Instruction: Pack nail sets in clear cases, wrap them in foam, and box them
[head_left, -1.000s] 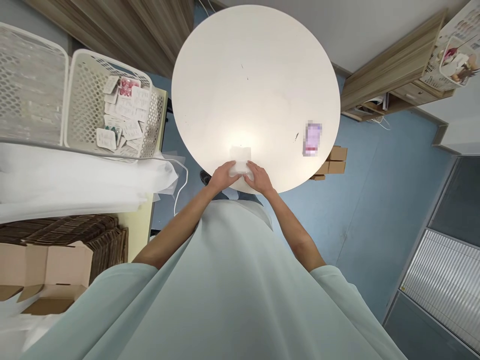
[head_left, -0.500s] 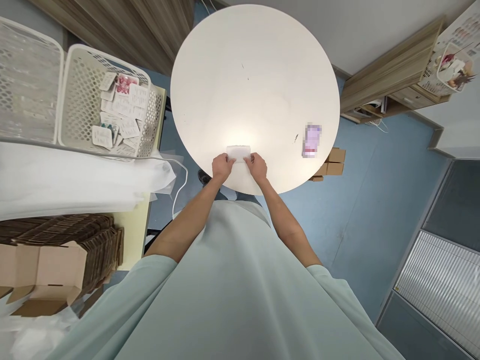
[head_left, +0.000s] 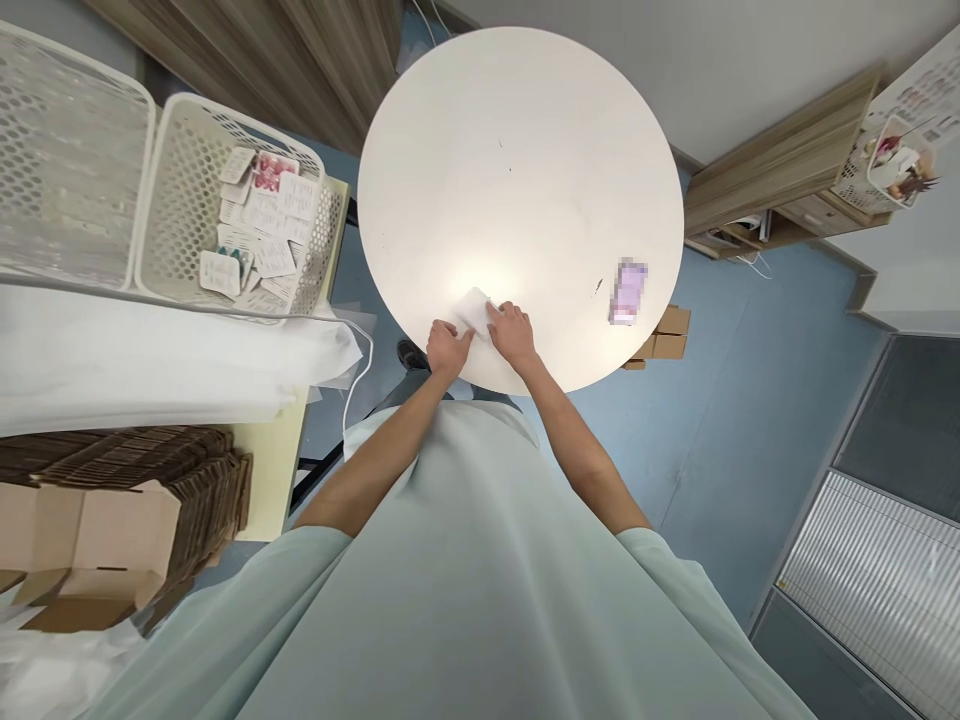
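A small white wrapped packet (head_left: pixel 473 311) is held at a slant just above or on the near part of the round white table (head_left: pixel 525 130); what lies inside its wrapping cannot be made out. My right hand (head_left: pixel 513 333) grips the packet's right side, thumb laid over it. At the lower left corner, my left hand (head_left: pixel 448 348) is closed, with curled fingers and its thumb against the packet's edge. A purple pixelated thing (head_left: pixel 628 291) rests on the table to the right.
On the left side table are a white basket (head_left: pixel 176 190) of small cards, a second basket (head_left: pixel 75 150) of clear plastic pieces, white sheeting (head_left: pixel 150 355) and stacked flat cardboard boxes (head_left: pixel 210 480). A white cable (head_left: pixel 364 370) hangs off its edge. Brown boxes (head_left: pixel 670 335) stand right of the round table.
The packet has turned from level to slanted. My right hand has shifted over its right side, and my left hand has dropped slightly to its lower left corner. The camera view has shifted slightly.
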